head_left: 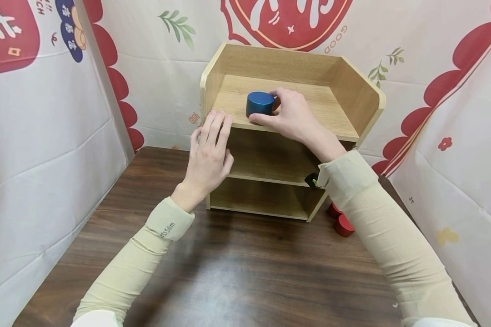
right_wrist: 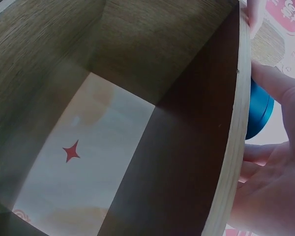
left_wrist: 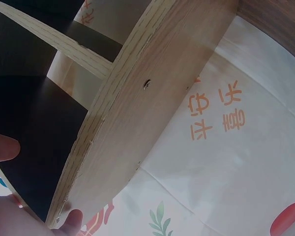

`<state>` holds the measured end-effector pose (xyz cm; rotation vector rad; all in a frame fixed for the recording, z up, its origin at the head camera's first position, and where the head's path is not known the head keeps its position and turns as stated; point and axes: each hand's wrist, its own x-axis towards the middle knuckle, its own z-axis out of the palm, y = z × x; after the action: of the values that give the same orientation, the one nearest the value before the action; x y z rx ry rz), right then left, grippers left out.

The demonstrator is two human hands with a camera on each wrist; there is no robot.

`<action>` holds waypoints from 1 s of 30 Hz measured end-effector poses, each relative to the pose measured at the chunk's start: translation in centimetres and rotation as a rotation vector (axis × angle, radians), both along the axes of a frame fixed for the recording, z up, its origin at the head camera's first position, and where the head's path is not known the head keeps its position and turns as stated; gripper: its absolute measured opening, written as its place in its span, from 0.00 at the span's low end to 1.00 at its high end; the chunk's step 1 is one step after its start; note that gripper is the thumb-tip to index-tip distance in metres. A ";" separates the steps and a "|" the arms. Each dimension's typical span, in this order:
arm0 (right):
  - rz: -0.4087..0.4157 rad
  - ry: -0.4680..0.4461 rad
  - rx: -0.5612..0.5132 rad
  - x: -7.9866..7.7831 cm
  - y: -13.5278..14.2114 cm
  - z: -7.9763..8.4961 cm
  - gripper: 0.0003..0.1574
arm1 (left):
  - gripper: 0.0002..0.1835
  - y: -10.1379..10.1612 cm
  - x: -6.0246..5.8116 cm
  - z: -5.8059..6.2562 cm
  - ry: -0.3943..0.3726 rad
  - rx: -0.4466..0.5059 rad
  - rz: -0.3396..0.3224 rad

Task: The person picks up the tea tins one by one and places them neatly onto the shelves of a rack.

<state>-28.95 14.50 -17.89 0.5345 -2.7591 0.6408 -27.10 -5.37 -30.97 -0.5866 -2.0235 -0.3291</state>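
On the top board of a wooden shelf unit point(head_left: 294, 87), near its front edge, stands a blue metallic cylinder point(head_left: 259, 104). My right hand point(head_left: 296, 113) grips it from the right, thumb at the front and fingers round the back. In the right wrist view, part of the blue cylinder point(right_wrist: 259, 110) shows beyond the board's edge, beside the thumb. My left hand point(head_left: 208, 152) rests with extended fingers on the front left corner of the top board. Its thumb stays lower, in front of the opening. In the left wrist view, one fingertip lies against the outer side panel point(left_wrist: 132, 113).
Two red cylinders point(head_left: 343, 225) stand on the dark wooden table point(head_left: 229, 272), right of the unit and partly behind my right sleeve. Below the top board are two open compartments. A printed cloth point(head_left: 159, 91) hangs behind and along both sides.
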 end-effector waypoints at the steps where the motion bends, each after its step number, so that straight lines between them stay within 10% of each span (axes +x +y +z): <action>1: 0.000 0.006 -0.001 0.0 0.1 0.0 0.46 | 0.39 0.0 0.0 0.0 -0.001 0.000 -0.001; 30: -0.045 0.108 -0.021 3.1 4.4 -0.5 0.49 | 0.40 0.2 0.2 0.1 -0.026 -0.004 -0.004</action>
<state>-25.88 18.91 -18.37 0.4867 -2.6528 0.6120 -26.94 -5.21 -30.92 -0.5923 -2.0484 -0.3365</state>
